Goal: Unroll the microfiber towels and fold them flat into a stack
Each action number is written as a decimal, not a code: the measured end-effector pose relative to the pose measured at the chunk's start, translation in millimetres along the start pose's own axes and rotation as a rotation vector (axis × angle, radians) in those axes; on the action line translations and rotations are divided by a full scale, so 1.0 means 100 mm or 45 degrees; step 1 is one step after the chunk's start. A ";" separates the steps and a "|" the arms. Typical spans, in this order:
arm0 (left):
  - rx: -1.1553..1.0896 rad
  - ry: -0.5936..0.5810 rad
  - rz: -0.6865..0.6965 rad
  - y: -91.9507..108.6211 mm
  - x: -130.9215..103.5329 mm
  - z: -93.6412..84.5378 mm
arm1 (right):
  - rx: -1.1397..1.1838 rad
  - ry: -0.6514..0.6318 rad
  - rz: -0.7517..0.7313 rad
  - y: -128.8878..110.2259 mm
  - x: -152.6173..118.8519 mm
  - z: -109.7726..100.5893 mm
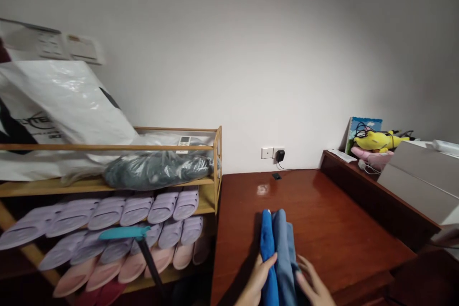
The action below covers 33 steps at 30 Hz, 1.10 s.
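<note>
Folded cloths stand on edge over the reddish-brown tabletop (322,215), near its front. One is a bright blue cloth (267,239); beside it on the right is a grey-blue cloth (283,244), with further folds behind. My left hand (258,277) grips the bright blue cloth from the left, thumb across its face. On the right side of the bundle, my right hand (311,282) has its fingers spread and slightly blurred, the fingertips close to or touching the grey-blue folds.
A wooden rack (218,172) at left holds plastic bags and rows of purple slippers (107,213) and pink ones. A teal-topped pole (125,233) stands before it. A raised ledge (376,191) at right carries a yellow plush (380,140) and white boxes (419,177).
</note>
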<state>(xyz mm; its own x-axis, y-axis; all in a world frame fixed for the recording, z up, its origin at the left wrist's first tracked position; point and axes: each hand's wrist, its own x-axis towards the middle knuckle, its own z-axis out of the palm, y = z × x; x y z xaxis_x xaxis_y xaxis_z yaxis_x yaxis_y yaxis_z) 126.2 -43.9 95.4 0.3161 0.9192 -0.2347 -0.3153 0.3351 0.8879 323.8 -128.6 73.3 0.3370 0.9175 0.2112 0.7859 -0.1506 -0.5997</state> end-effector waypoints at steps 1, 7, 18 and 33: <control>-0.040 -0.014 -0.025 -0.02 0.00 0.03 | 0.068 -0.091 -0.063 -0.13 0.05 0.12; 0.035 0.247 -0.136 0.13 0.04 -0.40 | 0.055 -0.331 -0.196 -0.61 0.29 0.67; 0.733 0.264 0.212 0.56 0.00 -0.90 | -0.815 0.103 -0.141 0.53 1.08 -0.20; 1.479 -0.277 0.386 0.42 -0.43 -0.59 | -0.846 0.418 -0.033 0.84 1.27 -0.09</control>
<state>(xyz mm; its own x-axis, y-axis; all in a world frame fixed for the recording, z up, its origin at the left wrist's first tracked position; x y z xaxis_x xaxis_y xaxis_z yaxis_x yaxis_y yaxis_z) 47.2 -56.9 119.2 0.5468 0.8371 0.0154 0.5501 -0.3731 0.7471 437.4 -28.3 57.0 0.3701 0.7823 0.5011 0.9086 -0.4173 -0.0196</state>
